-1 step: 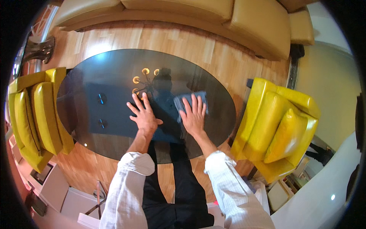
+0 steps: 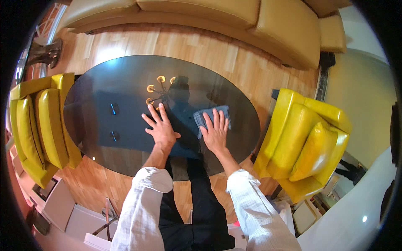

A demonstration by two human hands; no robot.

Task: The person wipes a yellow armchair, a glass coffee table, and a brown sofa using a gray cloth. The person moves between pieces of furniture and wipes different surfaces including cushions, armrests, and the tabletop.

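Because the gray-blue cloth point(image 2: 199, 120) lies on the right part of the dark oval tabletop point(image 2: 238, 142), the right hand point(image 2: 215, 137) spreads flat over it, fingers extended, likely to press it evenly. The left hand point(image 2: 163, 133), fingers fanned and holding nothing, appears to rest near the middle, perhaps bracing the person's lean.

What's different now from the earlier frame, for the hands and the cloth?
The right hand and the grey-blue cloth under it have shifted slightly toward the person across the dark oval table. Nothing was taken hold of or let go. The left hand, fingers spread, stayed about where it was; the yellow armchairs did too.
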